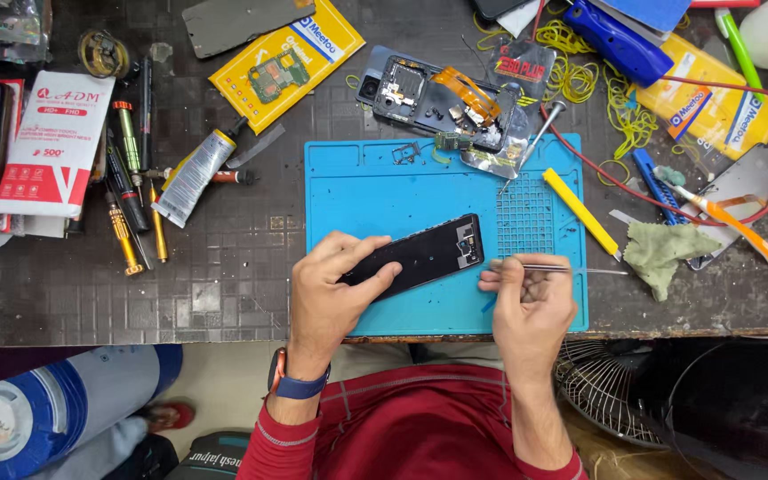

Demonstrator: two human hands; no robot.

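View: head camera, looking straight down on a workbench.
Bench (224, 276): dark top with an embossed grid of small squares, worn pale in patches.
Mat (384, 191): bright blue rubbery rectangle with moulded trays along its top edge and a fine square grid panel at right.
Phone (420, 256): slim black slab, glossy, lying tilted on the mat's lower middle; its upper right end shows an open patch of small metal parts.
Left hand (335, 284): fingers curled and clamped on the phone's left end, thumb along its near edge; a watch with a dark blue strap and orange side sits on the wrist.
Right hand (531, 298): fingers pinched together on the tweezers, just right of the phone, over the mat's right edge.
Tweezers (571, 269): thin bright metal, lying level, tip pointing right off the mat.
Second phone (433, 96): back removed, grey frame, orange flex ribbon across its exposed insides; overlaps the mat's top edge.
Pry bar (580, 212): flat yellow plastic strip, set diagonally at the mat's right edge.
Cloth (664, 253): crumpled pale green rag, right of the mat.
Tube (193, 173): squeezed silver glue tube, black nozzle, left of the mat.
Screwdrivers (131, 204): slim handles, gold, green and black, laid side by side at left.
Sleeves (420, 427): red ribbed knit with thin pale stripes.
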